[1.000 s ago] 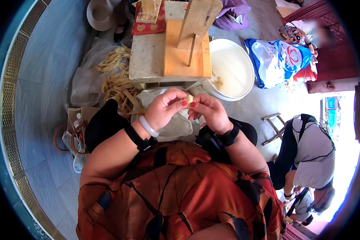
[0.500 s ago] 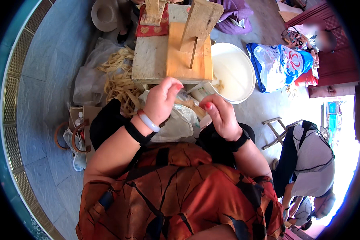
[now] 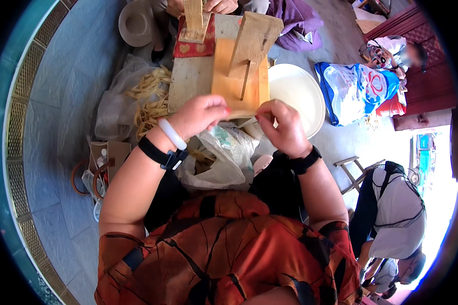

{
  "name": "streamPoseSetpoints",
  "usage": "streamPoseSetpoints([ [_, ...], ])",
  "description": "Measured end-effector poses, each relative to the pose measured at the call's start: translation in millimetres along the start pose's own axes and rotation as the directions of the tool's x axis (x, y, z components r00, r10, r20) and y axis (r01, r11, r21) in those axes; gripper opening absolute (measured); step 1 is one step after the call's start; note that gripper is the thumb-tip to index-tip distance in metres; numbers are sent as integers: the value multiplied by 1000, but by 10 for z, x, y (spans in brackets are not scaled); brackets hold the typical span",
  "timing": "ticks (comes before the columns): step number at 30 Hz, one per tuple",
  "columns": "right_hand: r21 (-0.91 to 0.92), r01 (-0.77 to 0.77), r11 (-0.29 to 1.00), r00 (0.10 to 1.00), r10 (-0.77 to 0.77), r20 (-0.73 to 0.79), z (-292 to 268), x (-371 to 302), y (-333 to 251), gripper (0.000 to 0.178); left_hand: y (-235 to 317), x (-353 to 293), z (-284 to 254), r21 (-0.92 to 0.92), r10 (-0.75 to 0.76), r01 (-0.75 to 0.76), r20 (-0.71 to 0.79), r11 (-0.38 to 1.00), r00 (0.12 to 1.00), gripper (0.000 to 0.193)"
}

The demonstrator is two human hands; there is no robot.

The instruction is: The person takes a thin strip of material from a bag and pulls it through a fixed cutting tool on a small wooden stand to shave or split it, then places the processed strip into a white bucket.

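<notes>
Both hands are raised before the near edge of a low bench point(image 3: 187, 84). A short pale strip point(image 3: 240, 113) runs between them, slightly blurred. My left hand point(image 3: 198, 116) pinches its left end between thumb and fingers. At the other end, my right hand point(image 3: 286, 128) is closed with the thumb against the fingers. Just beyond stands a wooden block stand point(image 3: 221, 66) with a thick upright plank point(image 3: 250, 43) and a thin rod point(image 3: 245, 81) beside it. Under my hands, an open plastic bag point(image 3: 221, 170) with some pale strips inside lies at my lap.
Right of the bench stands a round white bucket point(image 3: 310, 96). Heaped pale strips point(image 3: 152, 109) lie on plastic at the left, near a box bag point(image 3: 118, 152). Across the bench, another person's hands point(image 3: 221, 6) are at a second wooden stand point(image 3: 194, 25). A folding stool point(image 3: 348, 168) is at right.
My hands have moved; the strip now spans between them near the bench edge. My left hand has turned inward, and the other person's hands have come into view at the far stand.
</notes>
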State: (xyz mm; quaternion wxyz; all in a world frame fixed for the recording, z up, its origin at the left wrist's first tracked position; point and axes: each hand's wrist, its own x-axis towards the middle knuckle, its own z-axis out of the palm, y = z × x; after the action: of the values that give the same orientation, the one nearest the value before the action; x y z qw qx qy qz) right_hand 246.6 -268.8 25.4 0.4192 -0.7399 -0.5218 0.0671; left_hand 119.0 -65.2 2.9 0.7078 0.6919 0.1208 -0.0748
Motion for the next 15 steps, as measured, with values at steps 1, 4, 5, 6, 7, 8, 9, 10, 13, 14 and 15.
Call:
streamPoseSetpoints([
  [1, 1, -7, 1000, 999, 7, -39, -11, 82, 18, 12, 70, 52, 0, 1, 35, -35, -61, 999, 998, 17],
  [4, -8, -73, 997, 989, 72, -128, 2, 303, 135, 11, 212, 287, 16, 179, 200, -154, -278, 972, 939, 18],
  [5, -65, -29, 997, 995, 23, -101, 56, 330, 234, 10, 146, 363, -1, 329, 257, -146, -325, 933, 910, 18],
  [6, -122, 6, 992, 997, -15, -70, 130, 308, 359, 9, 29, 446, 4, 466, 315, -125, -355, 876, 880, 18],
  [7, -181, 53, 982, 997, -61, -39, 171, 311, 462, 8, -17, 515, 0, 596, 384, -97, -376, 797, 843, 18],
  [8, -240, 74, 968, 991, -99, -93, 149, 264, 521, 8, -78, 477, 1, 621, 381, -68, -387, 781, 839, 19],
  [9, -226, -79, 971, 996, 66, -63, 39, 169, 676, 17, -90, 424, 13, 556, 349, -98, -367, 826, 862, 18],
  [10, -366, -41, 930, 993, -4, -122, -46, 153, 662, 24, -75, 343, -2, 489, 318, -116, -355, 865, 879, 17],
  [13, -356, 143, 924, 982, -176, -62, -142, 59, 223, 52, -31, 168, 126, 247, 239, -186, -206, 951, 949, 14],
  [14, -242, 245, 939, 968, -251, 2, -36, 11, 50, 57, -40, 123, 231, 148, 244, -224, -140, 963, 960, 14],
  [15, -191, 361, 913, 933, -350, 90, 45, -11, -81, 46, -33, 81, 318, 45, 261, -258, -66, 965, 963, 14],
])
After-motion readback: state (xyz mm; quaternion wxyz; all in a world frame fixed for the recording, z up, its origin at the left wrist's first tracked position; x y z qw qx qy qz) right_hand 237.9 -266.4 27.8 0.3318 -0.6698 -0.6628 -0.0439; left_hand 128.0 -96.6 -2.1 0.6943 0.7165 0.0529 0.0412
